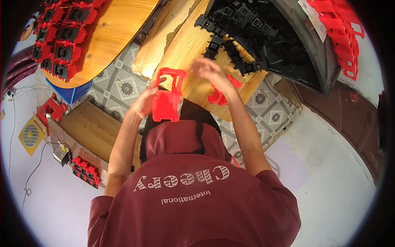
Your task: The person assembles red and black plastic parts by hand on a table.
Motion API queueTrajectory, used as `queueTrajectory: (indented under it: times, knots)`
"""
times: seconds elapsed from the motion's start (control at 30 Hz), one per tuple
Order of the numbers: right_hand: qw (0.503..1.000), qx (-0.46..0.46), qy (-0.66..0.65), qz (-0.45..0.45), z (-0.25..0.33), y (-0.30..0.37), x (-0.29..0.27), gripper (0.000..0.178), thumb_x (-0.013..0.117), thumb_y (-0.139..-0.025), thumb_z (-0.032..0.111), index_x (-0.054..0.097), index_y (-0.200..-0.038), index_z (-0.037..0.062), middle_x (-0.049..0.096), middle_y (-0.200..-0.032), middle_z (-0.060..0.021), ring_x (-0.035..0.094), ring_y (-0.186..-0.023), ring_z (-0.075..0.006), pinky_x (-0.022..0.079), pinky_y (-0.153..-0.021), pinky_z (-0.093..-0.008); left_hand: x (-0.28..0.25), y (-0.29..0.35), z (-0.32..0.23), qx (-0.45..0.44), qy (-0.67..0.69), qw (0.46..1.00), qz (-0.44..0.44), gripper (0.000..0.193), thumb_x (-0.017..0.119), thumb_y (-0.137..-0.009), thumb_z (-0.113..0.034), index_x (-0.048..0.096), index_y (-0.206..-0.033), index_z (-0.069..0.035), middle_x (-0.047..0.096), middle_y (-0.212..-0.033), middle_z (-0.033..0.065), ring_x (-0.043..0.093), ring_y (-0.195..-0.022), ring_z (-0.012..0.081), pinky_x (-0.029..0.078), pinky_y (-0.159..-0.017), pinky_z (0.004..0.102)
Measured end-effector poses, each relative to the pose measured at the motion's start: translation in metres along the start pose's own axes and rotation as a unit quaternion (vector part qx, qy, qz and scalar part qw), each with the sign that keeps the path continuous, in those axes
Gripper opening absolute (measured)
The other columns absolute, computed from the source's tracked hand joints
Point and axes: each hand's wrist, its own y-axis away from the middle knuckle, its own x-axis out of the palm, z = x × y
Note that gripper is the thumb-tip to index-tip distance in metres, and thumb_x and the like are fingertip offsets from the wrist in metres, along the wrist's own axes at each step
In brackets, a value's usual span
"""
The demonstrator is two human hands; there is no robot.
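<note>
My left hand [145, 102] grips a red plastic frame [166, 108] held up in front of my hooded chest. A second red frame [173, 78] sits right above it, touching it. My right hand [209, 71] is blurred, with its fingers curled at that upper frame's right edge. Under my right wrist another red plastic piece [217, 97] lies on the wooden board [193, 45]. At the board's far end lies a pile of black plastic parts [242, 37].
A round wooden table [111, 24] at the upper left carries several red-and-black assembled parts [57, 37]. Red frames [341, 33] are stacked at the upper right. A wooden box [92, 127] and small red parts [86, 171] stand at my left on the patterned tile floor [123, 88].
</note>
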Motion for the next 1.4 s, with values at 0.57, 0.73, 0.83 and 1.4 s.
queueTrajectory:
  times: [0.57,0.73,0.83,1.4]
  knots:
    - [0.742,-0.316,0.554,-0.208,0.035,0.021,0.041,0.026,0.066,-0.084,-0.001,0.062,-0.109,0.0035,0.058,-0.101,-0.0138,0.061,-0.088,-0.0319,0.052,-0.071,-0.0369,-0.005,-0.050,-0.030,0.129,0.079,0.977,-0.148,0.072,0.052,-0.096,-0.046,0.018,-0.150,-0.014,0.042,-0.140,0.0137,0.055,-0.119,0.0262,0.049,-0.096,0.0434]
    - [0.668,-0.425,0.605,-0.084,0.073,0.069,0.121,0.036,0.066,-0.071,-0.006,0.064,-0.107,-0.0027,0.058,-0.099,-0.0141,0.061,-0.083,-0.0274,0.052,-0.069,-0.0357,0.021,-0.051,-0.031,0.163,0.049,0.980,-0.098,0.073,0.056,-0.095,-0.046,0.022,-0.150,-0.011,0.039,-0.144,0.0077,0.046,-0.128,0.0201,0.043,-0.103,0.0380]
    - [0.653,-0.429,0.618,-0.091,0.077,0.072,0.131,0.038,0.066,-0.070,-0.006,0.063,-0.108,-0.0029,0.057,-0.099,-0.0138,0.060,-0.083,-0.0275,0.052,-0.069,-0.0360,0.036,-0.046,-0.033,0.186,0.024,0.980,-0.072,0.071,0.055,-0.095,-0.045,0.023,-0.150,-0.012,0.039,-0.145,0.0063,0.047,-0.127,0.0188,0.042,-0.104,0.0358]
    - [0.623,-0.431,0.652,-0.042,0.074,0.088,0.137,0.034,0.069,-0.077,0.003,0.061,-0.109,-0.0026,0.057,-0.101,-0.0132,0.060,-0.083,-0.0267,0.050,-0.070,-0.0379,0.063,-0.033,-0.021,0.281,-0.024,0.959,0.042,0.078,0.060,-0.093,-0.043,0.018,-0.152,-0.016,0.045,-0.141,0.0126,0.051,-0.125,0.0258,0.041,-0.106,0.0420]
